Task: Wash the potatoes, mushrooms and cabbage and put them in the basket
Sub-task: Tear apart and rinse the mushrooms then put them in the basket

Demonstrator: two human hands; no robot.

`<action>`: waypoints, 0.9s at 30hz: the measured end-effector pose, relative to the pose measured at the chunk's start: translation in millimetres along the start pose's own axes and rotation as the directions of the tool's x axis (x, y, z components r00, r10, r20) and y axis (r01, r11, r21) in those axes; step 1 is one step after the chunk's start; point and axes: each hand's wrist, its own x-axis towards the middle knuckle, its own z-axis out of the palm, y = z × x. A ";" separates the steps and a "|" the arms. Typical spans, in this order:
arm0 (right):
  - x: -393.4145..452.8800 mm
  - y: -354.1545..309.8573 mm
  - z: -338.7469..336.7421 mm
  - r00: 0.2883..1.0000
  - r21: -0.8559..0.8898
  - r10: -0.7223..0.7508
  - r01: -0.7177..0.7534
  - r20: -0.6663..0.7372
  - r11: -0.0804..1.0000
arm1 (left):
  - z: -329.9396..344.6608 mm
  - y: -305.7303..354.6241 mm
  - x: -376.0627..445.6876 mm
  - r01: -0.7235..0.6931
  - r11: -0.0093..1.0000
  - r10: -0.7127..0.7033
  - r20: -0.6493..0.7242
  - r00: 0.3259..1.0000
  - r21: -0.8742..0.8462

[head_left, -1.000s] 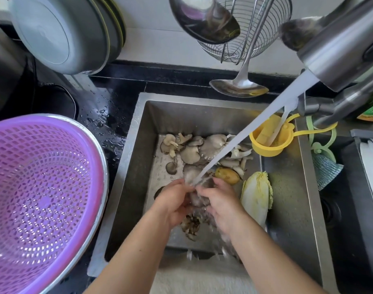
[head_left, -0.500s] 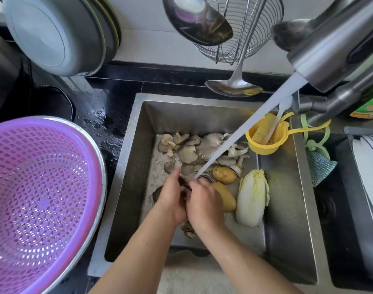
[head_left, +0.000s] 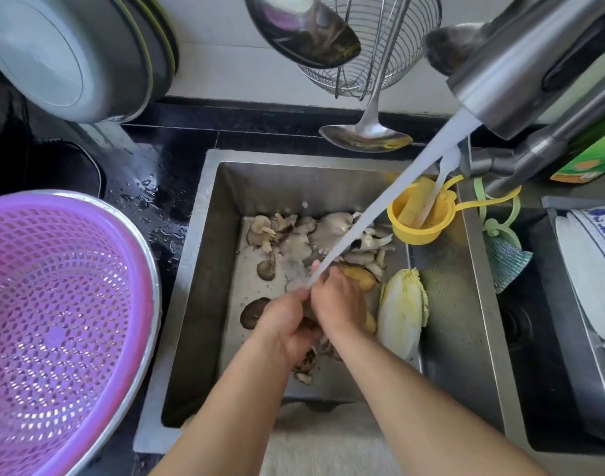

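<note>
Both hands are together over the middle of the sink (head_left: 204, 269), under the stream (head_left: 390, 214) that falls slantwise from the tap (head_left: 521, 73) at the upper right. The left hand (head_left: 283, 329) and the right hand (head_left: 338, 298) are closed side by side on a dark mushroom clump (head_left: 306, 364), whose frilled end hangs out below the left palm; the water strikes just where the two hands meet. More mushrooms (head_left: 314, 235) lie loose in a heap toward the sink's back wall, with one dark cap (head_left: 253, 312) apart near its left wall, just left of the left hand. A potato (head_left: 361, 278) rests behind the right hand, partly hidden by it, and a second yellowish piece shows at that hand's right edge; whether that is another potato cannot be told. The cabbage (head_left: 402, 312) lies lengthwise on the sink floor, just right of the right hand and near the right wall. A yellow strainer (head_left: 417, 223) hangs at the sink's back right corner, holding a pale utensil. The purple basket (head_left: 53, 324) sits inside a metal bowl (head_left: 149, 269) on the wet dark counter (head_left: 156, 187) left of the sink, with nothing visible in it. Ladles (head_left: 366, 135) hang above the sink's back edge.
</note>
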 end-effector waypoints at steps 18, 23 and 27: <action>-25.4 14.0 -15.7 0.915 0.548 -0.057 -0.188 0.400 0.815 | -55.4 13.8 4.9 -0.460 0.421 0.542 0.190 0.819 0.782; -32.0 8.9 -24.7 0.878 0.590 -0.109 -0.216 0.466 0.778 | -61.4 7.1 1.1 -0.526 -0.156 0.622 0.496 0.605 0.836; -23.1 13.7 -27.8 0.918 0.161 -0.245 0.203 0.313 0.966 | -55.3 17.7 0.0 -0.480 -0.365 0.620 0.592 0.514 0.798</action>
